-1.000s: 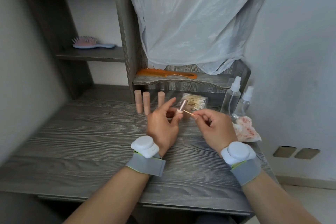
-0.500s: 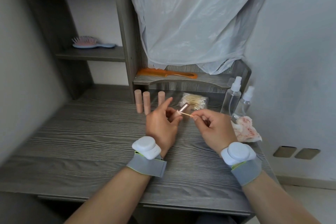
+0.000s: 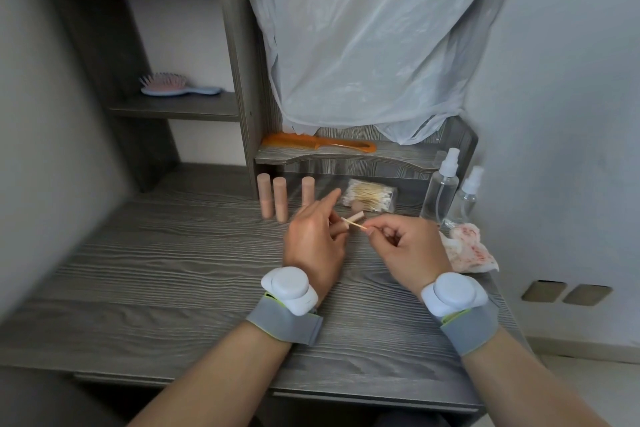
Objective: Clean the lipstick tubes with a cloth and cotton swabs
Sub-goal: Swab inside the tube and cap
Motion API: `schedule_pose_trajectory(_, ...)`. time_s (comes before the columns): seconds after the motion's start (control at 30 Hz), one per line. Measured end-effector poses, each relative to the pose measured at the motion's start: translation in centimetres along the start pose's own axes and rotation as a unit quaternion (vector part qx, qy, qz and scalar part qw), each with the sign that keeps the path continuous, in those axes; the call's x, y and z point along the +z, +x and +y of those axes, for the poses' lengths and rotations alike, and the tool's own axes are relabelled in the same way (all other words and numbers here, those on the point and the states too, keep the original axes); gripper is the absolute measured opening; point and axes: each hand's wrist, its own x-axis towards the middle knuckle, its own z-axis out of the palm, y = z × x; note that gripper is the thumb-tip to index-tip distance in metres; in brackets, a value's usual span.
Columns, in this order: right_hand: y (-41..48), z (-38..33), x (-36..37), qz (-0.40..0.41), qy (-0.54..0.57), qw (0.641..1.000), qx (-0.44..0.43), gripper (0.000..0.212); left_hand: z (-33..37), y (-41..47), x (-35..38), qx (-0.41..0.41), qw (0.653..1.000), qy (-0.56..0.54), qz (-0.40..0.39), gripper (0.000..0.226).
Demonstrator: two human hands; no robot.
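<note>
My left hand (image 3: pixel 317 239) holds a small rose-gold lipstick tube (image 3: pixel 356 217) between thumb and fingers, its end tilted up to the right. My right hand (image 3: pixel 405 246) pinches a wooden cotton swab (image 3: pixel 353 224) whose tip touches the tube. Three peach-coloured lipstick tubes (image 3: pixel 280 199) stand upright at the back of the desk. A clear bag of cotton swabs (image 3: pixel 370 196) lies behind my hands, with a small peach cap (image 3: pixel 358 206) in front of it. A white cloth with red stains (image 3: pixel 471 250) lies crumpled to the right.
Two clear spray bottles (image 3: pixel 445 184) stand at the back right by the wall. An orange comb (image 3: pixel 318 142) rests on the low shelf, a hairbrush (image 3: pixel 173 85) on a higher shelf at left. A white plastic bag (image 3: pixel 363 38) hangs above. The grey wooden desk (image 3: pixel 156 270) spreads leftward.
Both hands have sunk slightly lower together, and the tube has tipped flatter, toward the right; the swab stays against it.
</note>
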Motion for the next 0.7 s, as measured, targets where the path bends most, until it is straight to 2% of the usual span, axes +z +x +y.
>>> schedule_pose_trajectory(0.23,-0.05,-0.05,-0.11,0.008,-0.011,1.000,0.001,0.014,-0.09,0.09,-0.35,-0.071,0.997,-0.017,0.013,0.066)
schedule_pose_trajectory(0.43,0.00,0.12,-0.05,0.045,-0.020,0.999,0.008,0.015,0.09,0.10,-0.50,-0.096,0.995,-0.031,0.011,0.064)
schedule_pose_trajectory(0.6,-0.03,0.00,0.08,0.018,-0.022,1.000,-0.012,0.014,0.20,0.22,-0.72,-0.108,0.993,-0.041,0.014,0.058)
schedule_pose_trajectory(0.7,0.05,0.23,0.12,0.030,-0.018,0.999,-0.003,0.013,0.45,0.25,-0.77,-0.120,0.990,-0.077,0.005,0.049)
